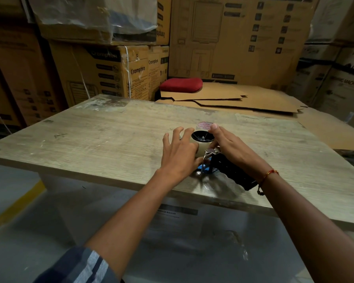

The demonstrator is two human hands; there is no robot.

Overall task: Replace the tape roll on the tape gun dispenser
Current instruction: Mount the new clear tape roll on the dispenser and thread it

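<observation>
A tape gun dispenser (231, 170) lies on its side near the front edge of the wooden table (102, 139); it has a black handle, a metal blade part and blue plastic. A clear tape roll (202, 147) sits around the dispenser's black hub (202, 136), its core label printed in red. My left hand (179, 154) rests on the roll's left side, fingers spread over it. My right hand (227, 144) lies over the dispenser frame, with the fingertips touching the roll's far rim. The hands hide much of the roll.
Flattened cardboard sheets (243, 101) lie behind the table at the right, a red cushion (181, 84) on them. Stacked cartons (110, 70) wall in the back and both sides. Grey floor with a yellow line (16, 205) lies below left.
</observation>
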